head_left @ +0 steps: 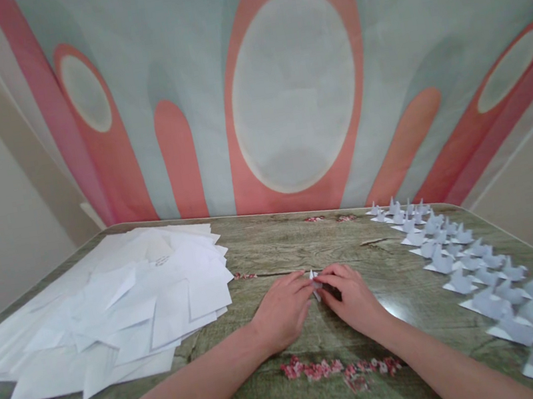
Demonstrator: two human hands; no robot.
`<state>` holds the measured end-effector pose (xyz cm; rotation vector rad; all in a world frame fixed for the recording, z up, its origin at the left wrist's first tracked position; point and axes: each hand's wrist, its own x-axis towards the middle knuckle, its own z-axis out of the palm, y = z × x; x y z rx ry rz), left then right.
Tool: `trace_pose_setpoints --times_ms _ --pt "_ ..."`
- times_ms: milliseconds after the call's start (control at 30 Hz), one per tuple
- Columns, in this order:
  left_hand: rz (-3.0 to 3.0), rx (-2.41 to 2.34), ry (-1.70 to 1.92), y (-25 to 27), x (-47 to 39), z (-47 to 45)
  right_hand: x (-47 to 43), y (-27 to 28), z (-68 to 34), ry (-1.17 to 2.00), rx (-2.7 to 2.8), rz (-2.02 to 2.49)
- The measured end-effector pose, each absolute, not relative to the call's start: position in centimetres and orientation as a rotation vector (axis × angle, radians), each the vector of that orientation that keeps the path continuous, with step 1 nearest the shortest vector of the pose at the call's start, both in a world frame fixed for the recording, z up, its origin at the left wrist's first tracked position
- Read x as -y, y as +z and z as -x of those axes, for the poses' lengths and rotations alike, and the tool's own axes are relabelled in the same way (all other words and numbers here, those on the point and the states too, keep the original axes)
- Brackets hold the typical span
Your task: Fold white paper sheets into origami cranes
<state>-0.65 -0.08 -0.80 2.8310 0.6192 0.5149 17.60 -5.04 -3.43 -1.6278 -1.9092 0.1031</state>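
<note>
A small folded piece of white paper (314, 278) stands in the middle of the table, between my two hands. My left hand (286, 307) pinches it from the left, with its back turned up and its fingers pointing right. From the other side, my right hand (355, 296) grips the paper between thumb and fingers. The fingers hide much of the paper, so its full shape does not show. Several folded white paper birds (488, 302) stand in rows along the right side of the table.
A wide, loose pile of white paper sheets (171, 302) covers the left of the wood-patterned table (274, 245). Pink flower prints (318, 368) mark the tabletop near my forearms. A coral and grey-green patterned backdrop (198, 69) rises behind the far edge.
</note>
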Motion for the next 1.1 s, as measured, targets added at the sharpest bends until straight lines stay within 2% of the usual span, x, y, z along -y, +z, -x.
trace_pose_setpoints --times_ms 267,800,1100 --pt "-3.076 -0.589 0.472 -0.2 -0.1 0.7 6.0 -1.8 -17.1 0.090 2.116 1.592" --pt "-3.224 -0.423 0.506 0.1 -0.9 0.7 5.8 -0.5 -18.0 -0.342 2.554 1.300" --pt "-3.122 -0.519 0.480 -0.5 -1.4 0.6 5.4 -1.4 -18.5 -0.184 2.403 1.291"
